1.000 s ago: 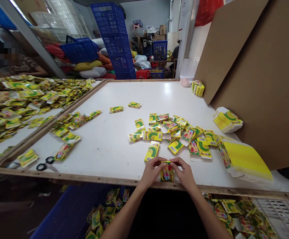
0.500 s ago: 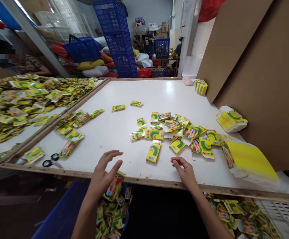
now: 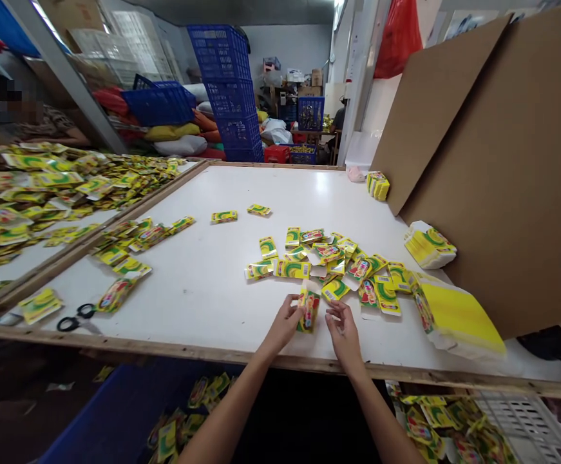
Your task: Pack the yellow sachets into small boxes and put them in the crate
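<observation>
My left hand [image 3: 284, 321] pinches a small yellow and green carton [image 3: 308, 308] and lifts it on edge off the white table [image 3: 212, 283]. My right hand [image 3: 342, 327] hovers just right of that carton with fingers curled and apart, holding nothing. Just beyond both hands lies a scatter of several flat yellow cartons [image 3: 338, 258]. A thick stack of flat yellow cartons [image 3: 454, 312] lies to the right.
Below the table's wooden edge sits a blue bin [image 3: 130, 419] with finished cartons; a white crate [image 3: 526, 425] is at lower right. Black scissors [image 3: 75, 319] lie near the left front edge. Brown cardboard sheets [image 3: 502, 148] lean at right. Another person [image 3: 43, 122] sits far left.
My left hand dropped the earlier carton into the blue bin, then came back over the table and picked up a new carton. My right hand stayed near the front edge.
</observation>
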Available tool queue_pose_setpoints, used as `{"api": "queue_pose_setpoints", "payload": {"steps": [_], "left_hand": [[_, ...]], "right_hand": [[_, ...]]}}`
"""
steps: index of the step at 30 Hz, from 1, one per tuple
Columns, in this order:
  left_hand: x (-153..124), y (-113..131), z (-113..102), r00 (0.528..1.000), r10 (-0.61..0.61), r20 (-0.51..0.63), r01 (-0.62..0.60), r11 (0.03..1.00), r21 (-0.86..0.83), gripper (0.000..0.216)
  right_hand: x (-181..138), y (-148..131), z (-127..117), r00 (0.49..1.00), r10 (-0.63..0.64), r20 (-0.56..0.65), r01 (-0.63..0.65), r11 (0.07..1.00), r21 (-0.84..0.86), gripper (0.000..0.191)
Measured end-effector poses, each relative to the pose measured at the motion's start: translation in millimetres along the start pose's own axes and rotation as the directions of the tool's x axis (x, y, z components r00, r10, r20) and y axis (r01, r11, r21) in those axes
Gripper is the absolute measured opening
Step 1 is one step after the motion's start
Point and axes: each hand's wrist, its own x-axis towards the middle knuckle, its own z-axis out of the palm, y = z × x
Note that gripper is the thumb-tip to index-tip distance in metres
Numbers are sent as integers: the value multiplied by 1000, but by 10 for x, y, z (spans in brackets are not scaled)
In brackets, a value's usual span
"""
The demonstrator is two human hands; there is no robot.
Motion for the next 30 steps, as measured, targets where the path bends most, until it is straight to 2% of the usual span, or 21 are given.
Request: {"api": "queue_pose_setpoints", "payload": {"steps": [2,5,8,13,18,22,26,30], "left_hand": [[-75,-9,51,997,42,58,-34,989,-142,24],[-147,-46,124,994,105,17,-99,974,-205,33],[-187,-70,120,992,125,31,-117,975,-190,45],[-207,-57,2,985,133,110,-120,986,-114,29],[-162,-21,-11,984,175,45,-169,979,-111,15],[-177,18,22,973,230,8,-226,962,-152,27],[-236,35,27,974,226,-24,-227,974,-10,18],[-256,33,62,976,195,-100,-194,981,19,17]], "right_hand": [[3,-11,4,1000,10,25,-12,997,70,39],[-9,-21,-4,998,21,51,-26,994,108,43],[-10,-17,-38,997,9,79,-19,993,116,43],[44,-2,-64,977,3,212,-1,1000,-13,27],[95,-30,-17,980,-82,182,98,992,-80,29],[82,-93,-7,988,-99,122,105,994,-40,31],[41,-173,-14,966,-161,202,176,983,-60,25],[27,-186,4,973,-148,179,169,980,-106,25]]}}
